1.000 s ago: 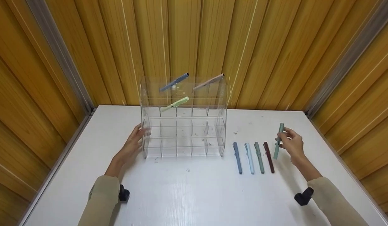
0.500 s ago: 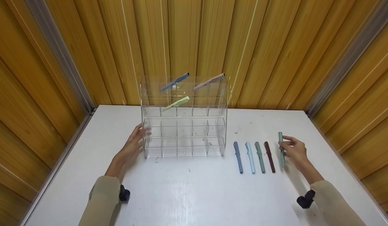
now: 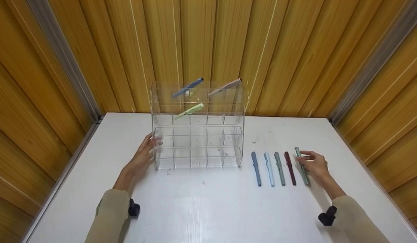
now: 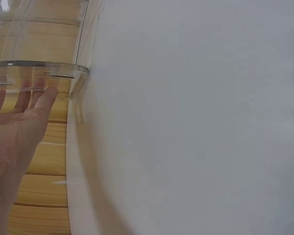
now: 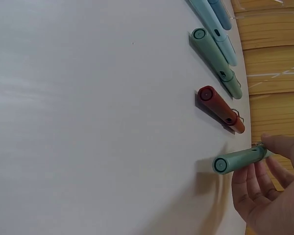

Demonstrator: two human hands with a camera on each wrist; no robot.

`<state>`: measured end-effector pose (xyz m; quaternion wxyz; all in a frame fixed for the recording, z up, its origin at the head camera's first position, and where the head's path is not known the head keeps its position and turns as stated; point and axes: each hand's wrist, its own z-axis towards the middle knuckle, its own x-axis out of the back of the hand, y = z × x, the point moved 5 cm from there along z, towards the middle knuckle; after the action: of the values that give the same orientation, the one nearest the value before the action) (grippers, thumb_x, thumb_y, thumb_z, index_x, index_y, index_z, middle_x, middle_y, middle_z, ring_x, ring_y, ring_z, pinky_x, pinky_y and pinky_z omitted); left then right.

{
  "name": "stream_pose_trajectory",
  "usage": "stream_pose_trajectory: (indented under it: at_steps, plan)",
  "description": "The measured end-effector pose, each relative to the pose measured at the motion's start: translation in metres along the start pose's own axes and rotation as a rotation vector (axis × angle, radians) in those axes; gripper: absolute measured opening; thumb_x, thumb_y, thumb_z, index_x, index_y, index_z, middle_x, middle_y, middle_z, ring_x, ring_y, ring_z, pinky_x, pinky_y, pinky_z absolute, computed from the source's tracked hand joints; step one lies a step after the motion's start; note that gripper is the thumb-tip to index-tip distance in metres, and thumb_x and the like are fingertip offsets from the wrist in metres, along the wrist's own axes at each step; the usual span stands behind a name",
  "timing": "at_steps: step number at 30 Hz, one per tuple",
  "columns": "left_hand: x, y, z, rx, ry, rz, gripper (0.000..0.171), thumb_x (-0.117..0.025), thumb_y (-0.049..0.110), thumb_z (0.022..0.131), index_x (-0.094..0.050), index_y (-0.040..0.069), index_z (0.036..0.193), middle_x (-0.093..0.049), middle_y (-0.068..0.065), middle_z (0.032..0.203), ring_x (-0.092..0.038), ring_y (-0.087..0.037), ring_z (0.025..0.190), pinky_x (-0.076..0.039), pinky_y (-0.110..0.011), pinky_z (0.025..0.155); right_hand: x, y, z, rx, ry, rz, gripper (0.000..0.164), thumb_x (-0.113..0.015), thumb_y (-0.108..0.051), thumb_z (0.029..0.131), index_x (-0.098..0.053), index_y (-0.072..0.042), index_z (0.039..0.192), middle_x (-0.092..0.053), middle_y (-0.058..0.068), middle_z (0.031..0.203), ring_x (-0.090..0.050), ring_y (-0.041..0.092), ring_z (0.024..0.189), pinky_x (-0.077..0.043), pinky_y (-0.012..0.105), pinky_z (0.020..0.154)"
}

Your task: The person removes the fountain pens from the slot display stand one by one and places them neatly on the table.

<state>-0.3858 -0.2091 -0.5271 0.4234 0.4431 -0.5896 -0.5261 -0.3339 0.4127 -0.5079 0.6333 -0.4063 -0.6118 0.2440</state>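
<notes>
My right hand pinches a green pen between thumb and fingers, low over the white table at the right end of a row of pens. In the right wrist view, the round end of this green pen faces the camera. Beside it lies a dark red pen, then a grey-green pen, a light blue pen and a blue-grey pen. My left hand rests its extended fingers on the left side of a clear acrylic rack; the left wrist view shows the fingertips against its panel.
Slanted in the rack's upper compartments are a blue pen, a pink pen and a light green pen. The rack stands toward the back of the white table. Wood-patterned walls enclose the back and sides.
My right hand has brought the green pen down toward the table, and the pen has tilted to line up beside the dark red one. The left hand and rack have stayed put.
</notes>
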Motion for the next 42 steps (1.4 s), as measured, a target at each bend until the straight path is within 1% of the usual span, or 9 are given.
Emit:
stream_pose_trajectory:
  at_steps: [3,7,10,15,20,29,34,38,42]
  plan:
    - [0.0,0.0,0.0,-0.006,-0.001,0.0,0.066,-0.035,0.053,0.109,-0.012,0.026,0.164,-0.031,-0.016,0.164,-0.02,-0.037,0.158,-0.014,-0.058,0.129,-0.002,0.003,0.0,-0.008,-0.002,-0.015,0.054,-0.067,-0.025,0.1,-0.052,0.005,0.142,-0.062,0.015,0.117,-0.058,0.011,0.088,-0.055,0.019,0.069]
    - [0.001,-0.001,0.0,-0.001,0.003,-0.009,0.067,-0.036,0.053,0.109,-0.012,0.024,0.164,-0.031,-0.015,0.164,-0.02,-0.035,0.158,-0.015,-0.057,0.129,-0.001,0.007,0.001,0.005,0.025,-0.063,0.049,-0.066,-0.021,0.1,-0.054,0.007,0.139,-0.065,0.019,0.114,-0.061,0.01,0.085,-0.055,0.019,0.066]
    - [0.002,-0.001,0.0,-0.001,0.003,-0.017,0.068,-0.037,0.053,0.109,-0.01,0.023,0.165,-0.03,-0.016,0.165,-0.017,-0.036,0.158,-0.014,-0.058,0.129,0.0,0.009,0.0,0.017,0.044,-0.097,0.047,-0.065,-0.018,0.099,-0.055,0.009,0.137,-0.067,0.022,0.112,-0.061,0.011,0.082,-0.055,0.019,0.063]
    - [0.002,-0.001,0.0,-0.01,-0.007,-0.028,0.067,-0.036,0.051,0.11,-0.01,0.023,0.164,-0.029,-0.018,0.165,-0.014,-0.037,0.159,-0.012,-0.06,0.129,0.0,0.011,-0.001,0.027,0.05,-0.143,0.046,-0.065,-0.018,0.1,-0.056,0.01,0.134,-0.067,0.028,0.112,-0.06,0.016,0.081,-0.052,0.021,0.06]
    - [0.001,0.001,-0.001,-0.025,-0.018,-0.028,0.065,-0.035,0.049,0.11,-0.009,0.022,0.165,-0.026,-0.016,0.167,-0.013,-0.037,0.159,-0.012,-0.059,0.129,0.0,0.01,0.001,0.074,0.052,-0.2,0.048,-0.067,-0.02,0.098,-0.058,0.013,0.131,-0.068,0.033,0.112,-0.065,0.018,0.081,-0.05,0.02,0.058]
    - [0.0,0.001,0.0,-0.005,0.006,-0.015,0.069,-0.037,0.054,0.108,-0.01,0.023,0.164,-0.028,-0.013,0.167,-0.019,-0.035,0.158,-0.017,-0.057,0.129,-0.001,0.009,0.002,0.11,0.058,-0.24,0.048,-0.068,-0.022,0.098,-0.058,0.013,0.13,-0.068,0.034,0.108,-0.063,0.016,0.076,-0.049,0.02,0.056]
    - [-0.001,0.001,0.001,-0.024,-0.007,-0.029,0.068,-0.037,0.052,0.109,-0.011,0.023,0.164,-0.023,-0.013,0.169,-0.021,-0.035,0.158,-0.018,-0.057,0.129,-0.001,0.01,0.002,0.116,0.074,-0.263,0.047,-0.068,-0.023,0.098,-0.059,0.012,0.129,-0.069,0.032,0.106,-0.063,0.016,0.075,-0.049,0.022,0.056]
    - [-0.001,0.002,0.0,-0.018,-0.005,-0.042,0.067,-0.039,0.053,0.108,-0.013,0.026,0.164,-0.025,-0.012,0.168,-0.022,-0.034,0.157,-0.019,-0.057,0.129,-0.004,0.012,0.001,0.119,0.091,-0.268,0.047,-0.065,-0.025,0.1,-0.06,0.011,0.129,-0.068,0.031,0.106,-0.062,0.018,0.077,-0.048,0.022,0.058]
    - [0.002,0.004,-0.001,-0.016,-0.02,-0.035,0.066,-0.038,0.05,0.109,-0.011,0.024,0.164,-0.025,-0.014,0.168,-0.021,-0.035,0.158,-0.019,-0.057,0.129,-0.006,0.013,0.001,0.11,0.11,-0.242,0.045,-0.062,-0.025,0.101,-0.06,0.01,0.13,-0.067,0.031,0.11,-0.06,0.018,0.078,-0.049,0.02,0.057]
